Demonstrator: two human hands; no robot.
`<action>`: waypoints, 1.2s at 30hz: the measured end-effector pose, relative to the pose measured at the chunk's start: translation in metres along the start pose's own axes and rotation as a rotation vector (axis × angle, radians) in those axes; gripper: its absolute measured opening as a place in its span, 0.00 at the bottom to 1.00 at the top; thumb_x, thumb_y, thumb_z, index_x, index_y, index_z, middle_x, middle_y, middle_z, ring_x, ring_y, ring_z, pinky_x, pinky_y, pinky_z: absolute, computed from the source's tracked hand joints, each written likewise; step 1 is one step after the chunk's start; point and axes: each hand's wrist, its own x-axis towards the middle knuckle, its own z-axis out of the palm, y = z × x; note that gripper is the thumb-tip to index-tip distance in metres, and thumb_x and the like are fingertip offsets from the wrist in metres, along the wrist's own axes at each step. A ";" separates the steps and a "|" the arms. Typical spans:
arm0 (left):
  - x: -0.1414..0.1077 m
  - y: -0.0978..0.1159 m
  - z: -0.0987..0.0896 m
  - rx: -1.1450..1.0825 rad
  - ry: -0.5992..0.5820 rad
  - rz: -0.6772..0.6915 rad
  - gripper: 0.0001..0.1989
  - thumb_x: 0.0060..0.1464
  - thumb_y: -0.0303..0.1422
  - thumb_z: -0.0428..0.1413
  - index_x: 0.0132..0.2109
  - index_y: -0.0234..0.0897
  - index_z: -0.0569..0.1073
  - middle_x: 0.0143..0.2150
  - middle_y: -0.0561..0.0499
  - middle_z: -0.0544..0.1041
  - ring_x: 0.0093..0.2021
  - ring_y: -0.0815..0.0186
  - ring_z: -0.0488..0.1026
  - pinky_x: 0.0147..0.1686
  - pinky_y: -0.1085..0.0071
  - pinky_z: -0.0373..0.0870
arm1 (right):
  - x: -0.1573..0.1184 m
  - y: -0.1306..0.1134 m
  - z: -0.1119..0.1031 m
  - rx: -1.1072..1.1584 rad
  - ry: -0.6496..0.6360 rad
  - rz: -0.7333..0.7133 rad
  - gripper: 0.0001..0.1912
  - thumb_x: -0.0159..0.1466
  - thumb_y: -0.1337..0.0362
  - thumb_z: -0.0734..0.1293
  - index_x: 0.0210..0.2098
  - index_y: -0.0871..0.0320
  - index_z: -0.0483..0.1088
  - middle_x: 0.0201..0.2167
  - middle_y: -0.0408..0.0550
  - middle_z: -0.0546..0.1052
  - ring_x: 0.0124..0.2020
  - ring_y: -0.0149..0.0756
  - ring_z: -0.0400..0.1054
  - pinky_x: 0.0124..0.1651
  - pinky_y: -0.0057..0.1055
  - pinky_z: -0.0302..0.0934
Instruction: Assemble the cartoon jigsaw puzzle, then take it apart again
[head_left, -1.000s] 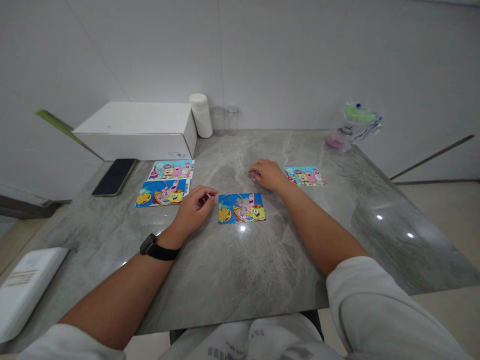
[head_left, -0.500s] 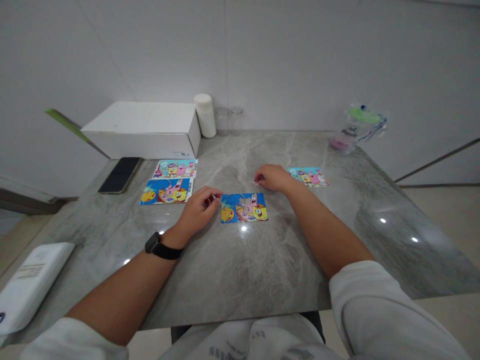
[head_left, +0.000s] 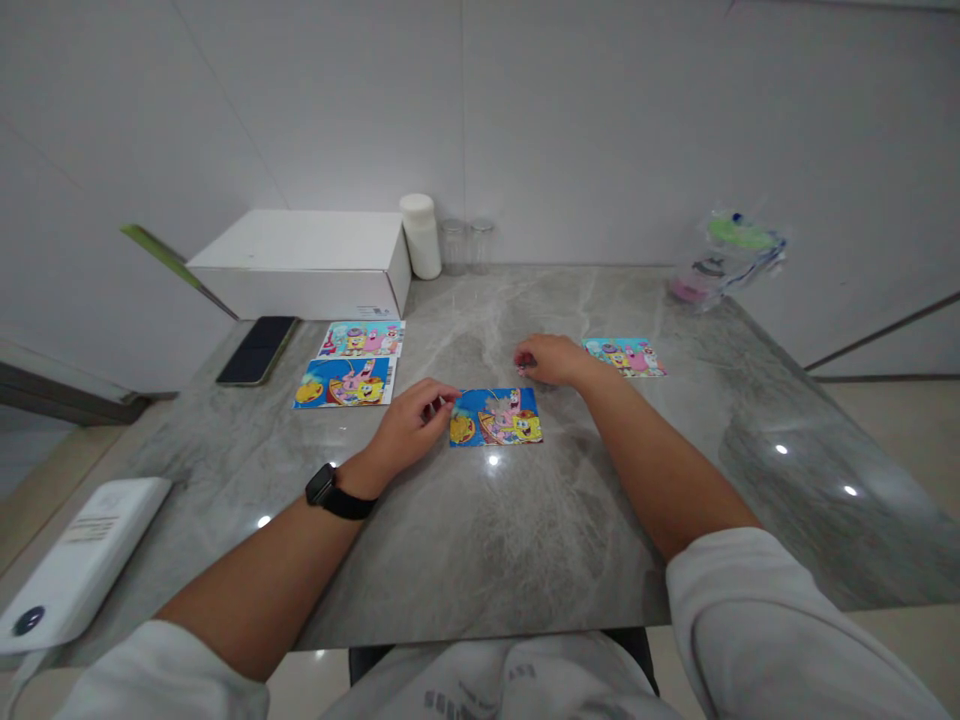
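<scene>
Left hand [head_left: 412, 420] has advanced to the upper-left corner of the mid-frame card [head_left: 496, 418]; right hand [head_left: 551, 358] above; neither grip discernible. Card likely light, thin, creasable; hold by edges.

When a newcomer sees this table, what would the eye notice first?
Probably the SpongeBob puzzle in the middle, with a jagged grey patch and the left hand at its left edge. Just beyond it, the right hand curls over a small pinkish piece. The white box at back left stands out.
</scene>
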 end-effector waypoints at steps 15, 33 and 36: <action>-0.009 0.039 0.002 0.200 -0.342 0.292 0.18 0.66 0.37 0.57 0.61 0.47 0.77 0.58 0.43 0.77 0.59 0.52 0.72 0.60 0.51 0.66 | -0.021 -0.040 -0.033 0.424 -0.080 -0.179 0.08 0.63 0.64 0.69 0.41 0.58 0.78 0.35 0.45 0.82 0.35 0.33 0.72 0.38 0.26 0.60; -0.011 0.036 0.004 0.208 -0.427 0.296 0.22 0.65 0.43 0.59 0.63 0.48 0.77 0.63 0.44 0.75 0.62 0.50 0.69 0.63 0.50 0.64 | -0.021 -0.061 -0.020 0.289 -0.310 -0.198 0.10 0.61 0.64 0.72 0.42 0.55 0.81 0.39 0.45 0.85 0.37 0.35 0.77 0.34 0.25 0.60; -0.011 0.035 0.004 0.220 -0.431 0.298 0.22 0.65 0.43 0.59 0.63 0.48 0.77 0.63 0.43 0.74 0.62 0.49 0.69 0.63 0.49 0.64 | -0.021 -0.064 -0.019 0.272 -0.308 -0.182 0.09 0.62 0.64 0.72 0.42 0.55 0.80 0.38 0.44 0.85 0.36 0.34 0.77 0.34 0.25 0.59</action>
